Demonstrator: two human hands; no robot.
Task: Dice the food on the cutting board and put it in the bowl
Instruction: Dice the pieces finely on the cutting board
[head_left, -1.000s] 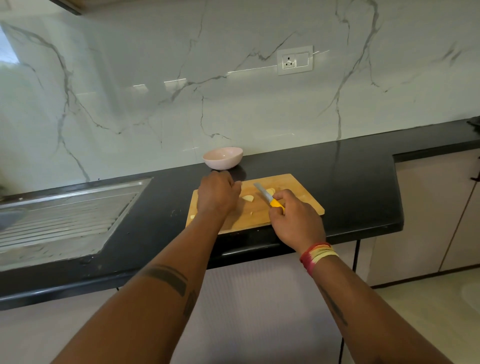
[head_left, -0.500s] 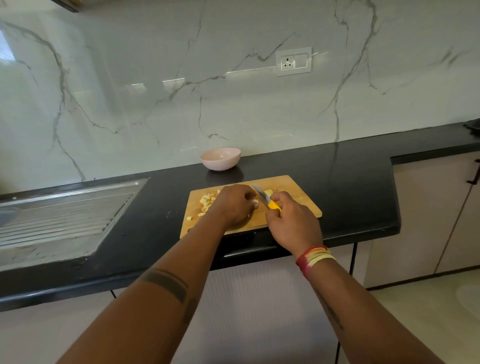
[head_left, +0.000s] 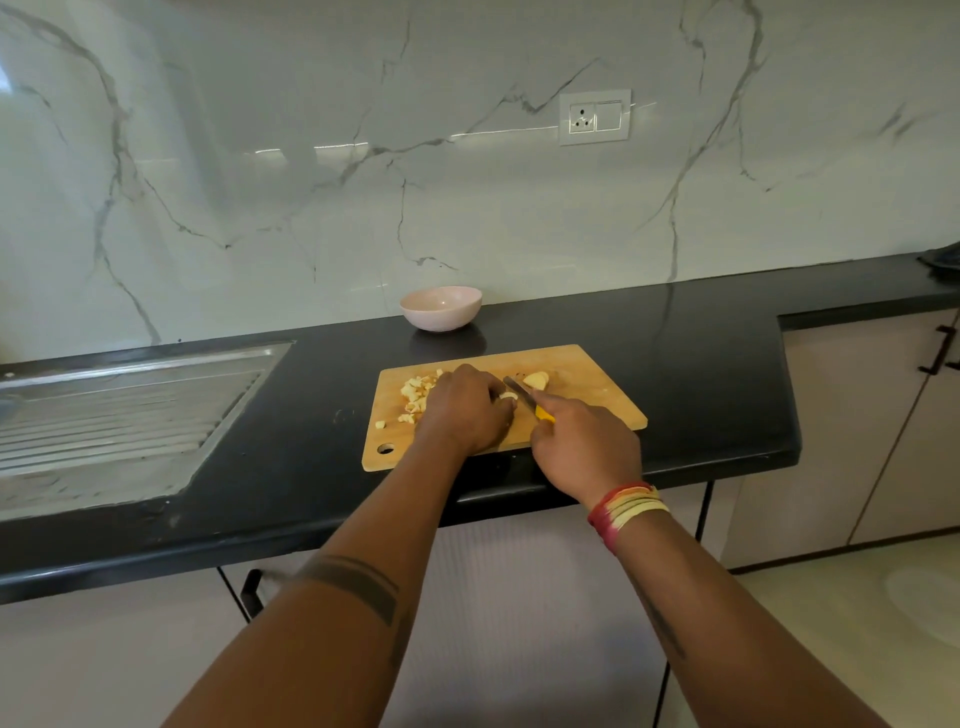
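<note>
A wooden cutting board lies on the black counter. Several pale yellow diced pieces sit on its left part, and one larger uncut chunk lies towards the back middle. My left hand rests on the board with curled fingers holding a small pale piece by the blade. My right hand grips a yellow-handled knife, its blade pointing back-left beside that piece. A pink bowl stands behind the board near the wall; nothing shows inside it.
A steel sink drainboard is set into the counter at the left. A wall socket sits on the marble backsplash. Cabinets stand at the right, and a dark object lies at the counter's far right.
My left hand has moved right from the board's left part to its middle, uncovering the diced pile, and now holds a piece by the blade. My right hand and knife stayed nearly put.
</note>
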